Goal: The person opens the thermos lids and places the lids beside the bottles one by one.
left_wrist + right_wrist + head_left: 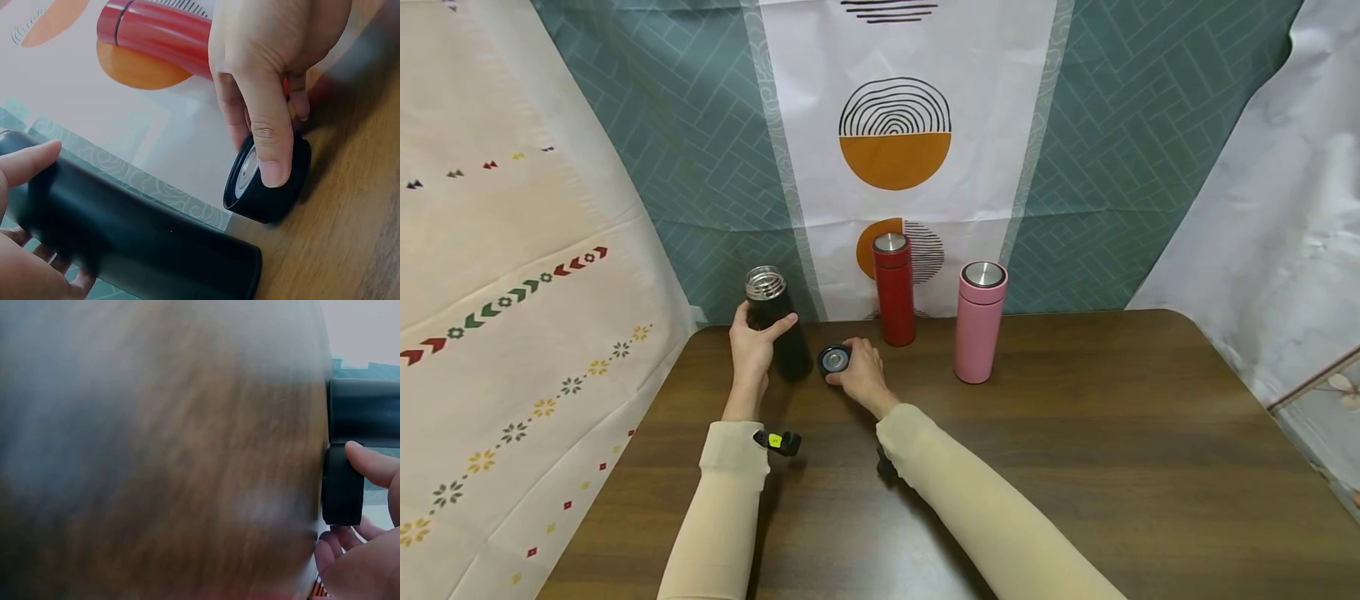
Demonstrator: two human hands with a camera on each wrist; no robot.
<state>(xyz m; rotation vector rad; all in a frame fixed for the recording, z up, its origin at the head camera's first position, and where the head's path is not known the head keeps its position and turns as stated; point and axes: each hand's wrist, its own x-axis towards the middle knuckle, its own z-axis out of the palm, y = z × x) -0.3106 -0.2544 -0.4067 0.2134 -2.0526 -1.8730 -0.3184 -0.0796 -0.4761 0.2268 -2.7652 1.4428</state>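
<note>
A black thermos bottle [790, 346] stands at the left of the table, its steel screw neck [765, 283] uncovered. My left hand [751, 350] grips it around the upper body, thumb across the front. Just right of its base, my right hand [863, 371] pinches a black bottle lid [835, 359] by its side. The lid's inner face points up, showing a pale round centre. In the left wrist view the right thumb lies over the edge of the lid [275, 194]. The right wrist view has the lid [342, 484] low at the tabletop, beside the bottle [365, 412].
A red thermos bottle [895, 292] with its lid on stands behind the right hand. Farther right is a pink one [980, 325], also lidded. The wooden table [1112, 417] ends at a patterned cloth backdrop [1090, 208].
</note>
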